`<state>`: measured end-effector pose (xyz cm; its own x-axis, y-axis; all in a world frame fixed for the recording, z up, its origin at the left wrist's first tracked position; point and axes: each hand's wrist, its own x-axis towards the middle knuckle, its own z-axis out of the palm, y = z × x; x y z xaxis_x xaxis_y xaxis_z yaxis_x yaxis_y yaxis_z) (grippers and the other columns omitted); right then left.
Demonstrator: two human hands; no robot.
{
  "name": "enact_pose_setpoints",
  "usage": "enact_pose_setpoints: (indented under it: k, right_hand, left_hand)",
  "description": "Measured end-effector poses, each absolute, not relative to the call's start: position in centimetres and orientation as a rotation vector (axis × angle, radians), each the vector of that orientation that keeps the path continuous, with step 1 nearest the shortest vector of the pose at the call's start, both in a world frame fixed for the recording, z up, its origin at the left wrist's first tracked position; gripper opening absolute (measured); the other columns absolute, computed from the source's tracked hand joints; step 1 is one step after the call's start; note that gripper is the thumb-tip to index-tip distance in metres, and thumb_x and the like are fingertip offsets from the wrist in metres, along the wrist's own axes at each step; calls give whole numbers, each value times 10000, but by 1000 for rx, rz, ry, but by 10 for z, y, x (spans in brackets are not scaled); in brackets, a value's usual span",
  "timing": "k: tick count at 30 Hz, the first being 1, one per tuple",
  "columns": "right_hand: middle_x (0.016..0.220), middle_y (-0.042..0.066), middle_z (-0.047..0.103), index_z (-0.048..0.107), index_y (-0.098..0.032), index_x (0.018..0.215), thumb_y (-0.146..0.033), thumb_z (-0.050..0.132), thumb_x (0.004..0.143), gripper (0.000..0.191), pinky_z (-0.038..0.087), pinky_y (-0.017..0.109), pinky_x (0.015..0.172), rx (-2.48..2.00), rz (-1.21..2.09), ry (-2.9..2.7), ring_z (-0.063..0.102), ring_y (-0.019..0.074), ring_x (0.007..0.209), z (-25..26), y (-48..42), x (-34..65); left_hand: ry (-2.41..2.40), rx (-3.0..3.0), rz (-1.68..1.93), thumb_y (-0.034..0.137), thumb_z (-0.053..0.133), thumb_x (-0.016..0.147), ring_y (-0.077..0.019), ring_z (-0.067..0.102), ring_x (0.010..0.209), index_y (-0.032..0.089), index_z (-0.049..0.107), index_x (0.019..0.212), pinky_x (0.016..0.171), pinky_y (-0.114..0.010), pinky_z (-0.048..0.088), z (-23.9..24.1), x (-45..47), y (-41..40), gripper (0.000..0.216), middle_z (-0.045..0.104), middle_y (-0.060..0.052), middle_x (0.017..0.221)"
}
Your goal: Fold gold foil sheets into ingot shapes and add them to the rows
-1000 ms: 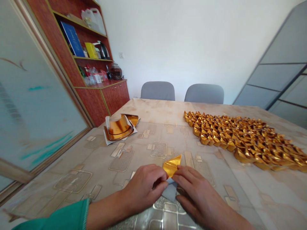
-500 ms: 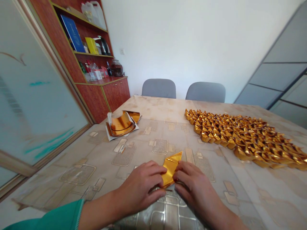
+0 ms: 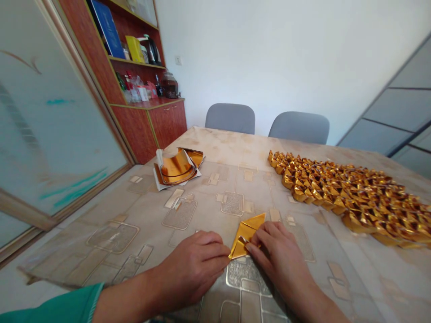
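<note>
A partly folded piece of gold foil paper [image 3: 248,228] lies on the patterned tablecloth in front of me, its pointed end facing away. My left hand [image 3: 198,264] pinches its lower left corner between thumb and fingers. On its right side, my right hand [image 3: 278,251] grips the edge, and the thumb presses a lifted flap of the foil. Farther off to the left rests a stack of curled gold foil sheets [image 3: 177,168] with white backing. Rows of folded gold paper ingots [image 3: 336,188] cover the right part of the table.
The table [image 3: 111,269] has a clear plastic cover over its cloth. Two grey chairs [image 3: 230,117] stand at its far side. A red-brown cabinet [image 3: 168,120] with bottles and a kettle is at the back left, beside a frosted sliding door [image 3: 67,112].
The near edge of the foil has been partly turned up into a flap under my right thumb. My left hand has slid to the lower left corner. The camera view has shifted slightly.
</note>
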<state>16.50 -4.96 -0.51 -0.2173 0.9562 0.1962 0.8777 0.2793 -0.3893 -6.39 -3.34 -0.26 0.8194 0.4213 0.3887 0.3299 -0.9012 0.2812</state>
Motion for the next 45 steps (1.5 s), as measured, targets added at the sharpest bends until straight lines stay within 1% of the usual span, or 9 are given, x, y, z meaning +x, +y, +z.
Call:
enact_pose_setpoints:
  k: [11,13,16,20,29,37,40,43,45]
  right_hand:
    - [850,65,638,636,-218,744,-294,674,861,145,424,419,744,-1720,26,-2254,549,293,884,-11,-47,160]
    - [846,63,638,630,-222,736,-296,671,862,152,419,415,735,-1707,-11,-2254,550,292,881,-12,-47,160]
    - [845,60,641,629,-223,735,-274,686,848,137,414,416,736,-1716,-31,-2253,548,291,875,-12,-47,160]
    - [856,65,654,641,-216,751,-265,694,845,118,420,419,736,-1755,-31,-2276,554,294,874,-12,-47,158]
    - [842,76,668,629,-218,736,-343,602,916,221,415,410,725,-1697,-183,-2325,562,272,830,-14,-43,160]
    - [842,82,669,630,-210,754,-308,679,858,152,422,444,729,-1755,-184,-2348,571,310,868,-12,-44,157]
    - [843,80,659,615,-208,782,-302,700,841,140,426,448,734,-1763,-190,-2324,568,315,869,-12,-45,155]
    - [837,77,646,583,-206,799,-299,710,834,161,428,442,728,-1750,-177,-2290,560,308,846,-14,-46,156]
    - [840,77,640,564,-203,809,-290,706,838,169,429,441,733,-1715,-146,-2276,553,302,835,-16,-47,158]
  left_hand:
    - [678,2853,661,161,380,965,-171,597,791,192,594,1086,761,-293,499,-4,-62,-33,247,654,-51,843]
    - [694,2867,682,153,379,958,-175,596,813,197,596,1066,783,-300,495,-4,-62,-34,246,649,-54,860]
    - [719,2917,631,168,421,946,-203,589,944,213,570,1169,874,-348,473,-2,-59,-37,272,654,-70,995]
    - [673,2947,522,300,505,942,-236,563,1075,200,511,1282,996,-404,406,-2,-57,-39,355,640,-88,1153]
    - [707,2940,445,359,518,943,-244,582,1021,175,519,1259,993,-430,407,-7,-56,-41,366,656,-92,1129]
    - [711,2947,434,376,518,947,-244,593,996,167,552,1205,978,-426,419,-10,-54,-43,334,669,-91,1089]
    - [663,2949,404,385,522,946,-253,576,1103,154,541,1235,1034,-433,386,-7,-55,-40,370,646,-109,1204]
    - [615,2945,333,418,546,929,-285,480,1272,141,497,1311,1100,-461,324,-2,-57,-35,475,546,-125,1391]
    - [612,2917,269,436,569,913,-298,458,1297,155,490,1329,1121,-484,293,2,-58,-33,509,516,-114,1430]
